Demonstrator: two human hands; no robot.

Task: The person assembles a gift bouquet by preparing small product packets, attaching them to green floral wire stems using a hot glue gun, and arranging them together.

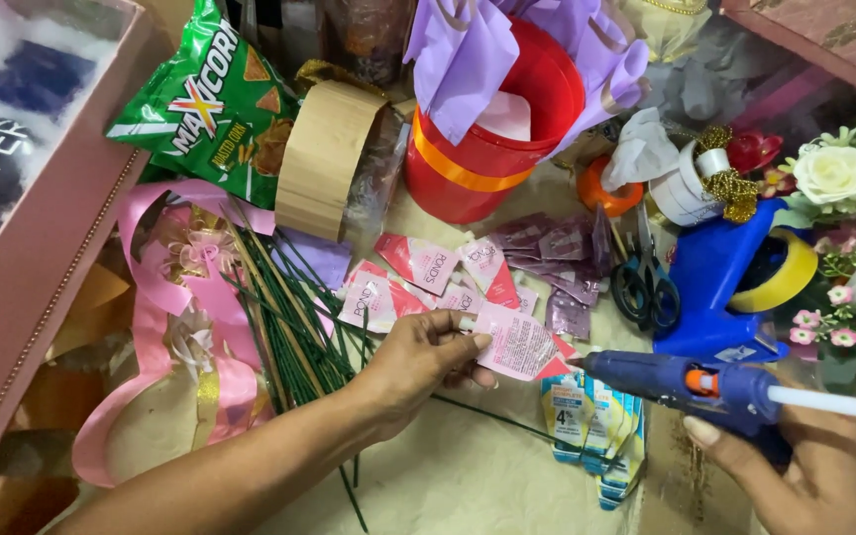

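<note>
Left hand (418,359) pinches a pink sachet (515,342); right hand (824,471) clamps a blue glue gun (691,381).
The sachet looks light, thin, floppy and slick, best held by its edge; the nozzle sits just beside that grip.

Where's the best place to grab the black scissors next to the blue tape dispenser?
Take the black scissors by the finger loops at their near end, coming from the near side, probably with the right hand once it is free of the blue glue gun. The loops lie open and unobstructed; the blades point away toward clutter, and the blue tape dispenser blocks the right side.
</note>
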